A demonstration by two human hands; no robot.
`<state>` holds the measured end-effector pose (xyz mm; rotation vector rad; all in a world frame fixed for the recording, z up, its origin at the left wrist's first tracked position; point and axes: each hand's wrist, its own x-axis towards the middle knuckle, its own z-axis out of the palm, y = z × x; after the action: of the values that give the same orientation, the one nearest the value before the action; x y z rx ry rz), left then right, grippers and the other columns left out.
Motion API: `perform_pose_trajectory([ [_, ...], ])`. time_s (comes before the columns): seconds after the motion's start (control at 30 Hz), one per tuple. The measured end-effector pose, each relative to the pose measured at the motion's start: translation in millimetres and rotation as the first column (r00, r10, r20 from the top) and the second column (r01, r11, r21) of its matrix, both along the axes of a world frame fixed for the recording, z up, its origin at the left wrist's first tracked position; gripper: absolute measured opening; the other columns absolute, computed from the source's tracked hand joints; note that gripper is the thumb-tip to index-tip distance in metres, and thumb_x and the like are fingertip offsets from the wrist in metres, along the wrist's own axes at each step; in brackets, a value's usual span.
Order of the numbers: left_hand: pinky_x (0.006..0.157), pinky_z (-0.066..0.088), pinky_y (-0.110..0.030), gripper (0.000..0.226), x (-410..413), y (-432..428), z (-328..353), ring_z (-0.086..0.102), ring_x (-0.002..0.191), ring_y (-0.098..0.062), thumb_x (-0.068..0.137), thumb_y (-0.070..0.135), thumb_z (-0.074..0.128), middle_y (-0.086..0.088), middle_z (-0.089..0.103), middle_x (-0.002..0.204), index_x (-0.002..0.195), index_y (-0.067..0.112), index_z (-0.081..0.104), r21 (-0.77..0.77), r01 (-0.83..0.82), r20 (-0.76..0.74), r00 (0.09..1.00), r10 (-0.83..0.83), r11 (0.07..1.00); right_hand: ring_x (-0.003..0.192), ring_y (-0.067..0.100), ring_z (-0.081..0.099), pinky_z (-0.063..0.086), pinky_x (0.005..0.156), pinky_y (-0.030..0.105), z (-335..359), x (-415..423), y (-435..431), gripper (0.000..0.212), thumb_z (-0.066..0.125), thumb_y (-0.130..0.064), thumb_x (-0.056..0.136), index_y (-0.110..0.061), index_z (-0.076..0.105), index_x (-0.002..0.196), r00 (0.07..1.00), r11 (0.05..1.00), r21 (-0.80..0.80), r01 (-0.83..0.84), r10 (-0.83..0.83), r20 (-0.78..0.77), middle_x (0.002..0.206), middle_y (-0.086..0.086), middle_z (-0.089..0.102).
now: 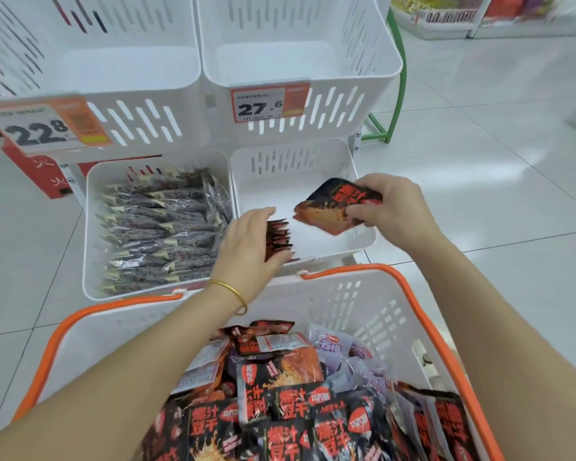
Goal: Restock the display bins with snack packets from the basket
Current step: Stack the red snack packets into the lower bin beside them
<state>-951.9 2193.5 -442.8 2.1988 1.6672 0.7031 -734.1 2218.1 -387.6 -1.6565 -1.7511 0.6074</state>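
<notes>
A white basket with an orange rim [363,294] sits in front of me, filled with black-and-red snack packets [280,404] and some pale purple ones [333,344]. My left hand [246,247] holds a stack of several black-and-red packets [278,239] on edge at the front left of the lower right display bin [313,158]. My right hand [393,207] grips one or more black-and-red packets [333,207] above the same bin, whose white floor is otherwise bare.
The lower left bin [92,227] is packed with rows of dark clear-wrapped packets [160,227]. Two white upper bins [300,61] carry price tags 22.8 [44,128] and 27.6 [263,104]. A green rack leg [398,94] stands on the right over white floor tiles.
</notes>
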Motion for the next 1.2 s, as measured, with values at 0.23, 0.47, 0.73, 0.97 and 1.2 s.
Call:
perform_pose_trajectory([
  [0.23,0.106,0.031,-0.049,0.062,-16.2,13.2,-53.2,0.041,0.126,-0.032,0.086,0.043,0.030,-0.013,0.045,0.138,0.137,0.010,0.043,0.015,-0.064,-0.313,0.948,0.065,0.998,0.086,0.025,0.061,0.050,0.075,0.035,-82.3,-5.4,50.8,0.021,0.066,-0.007,0.074,-0.018,0.069,0.091,0.957,0.985,-0.158,-0.070,0.111,0.269,0.087,0.004,0.069],
  [0.47,0.104,0.035,-0.047,0.058,-17.2,19.4,-60.7,0.047,0.121,-0.030,0.085,0.037,0.029,-0.011,0.050,0.131,0.134,0.012,0.046,0.034,-0.060,-0.362,0.929,0.068,0.998,0.103,0.024,0.057,0.035,0.067,0.023,-116.0,-14.0,77.0,0.028,0.055,-0.002,0.087,-0.012,0.065,0.112,0.903,0.909,-0.396,-0.130,0.274,0.333,0.107,0.007,0.064],
  [0.73,0.103,0.036,-0.046,0.058,-18.2,20.7,-62.3,0.047,0.121,-0.028,0.084,0.037,0.027,-0.008,0.051,0.130,0.134,0.014,0.046,0.022,-0.051,-0.389,0.920,0.056,0.998,0.122,0.024,0.044,0.030,0.089,0.021,-109.1,-24.5,74.0,0.040,0.032,-0.003,0.096,-0.006,0.053,0.129,0.868,0.718,-0.647,-0.256,0.465,0.174,0.134,0.011,0.050],
  [0.97,0.100,0.038,-0.045,0.056,-17.5,21.0,-62.3,0.049,0.117,-0.028,0.084,0.034,0.027,-0.008,0.054,0.127,0.132,0.014,0.048,0.027,-0.049,-0.407,0.912,0.056,0.998,0.134,0.026,0.034,0.024,0.107,0.028,-98.3,-19.2,65.6,0.043,0.024,-0.015,0.100,-0.005,0.042,0.139,0.859,0.681,-0.692,-0.241,0.481,0.174,0.147,0.010,0.038],
  [1.2,0.096,0.041,-0.045,0.055,-17.7,22.1,-62.8,0.053,0.112,-0.029,0.084,0.032,0.026,-0.009,0.056,0.123,0.130,0.013,0.052,0.063,-0.062,-0.441,0.894,0.083,0.996,0.134,0.018,0.035,0.026,0.110,0.031,-77.2,-6.0,45.3,0.044,0.033,-0.018,0.097,-0.024,0.045,0.139,0.951,0.782,-0.580,-0.228,0.308,0.041,0.149,-0.002,0.036],
])
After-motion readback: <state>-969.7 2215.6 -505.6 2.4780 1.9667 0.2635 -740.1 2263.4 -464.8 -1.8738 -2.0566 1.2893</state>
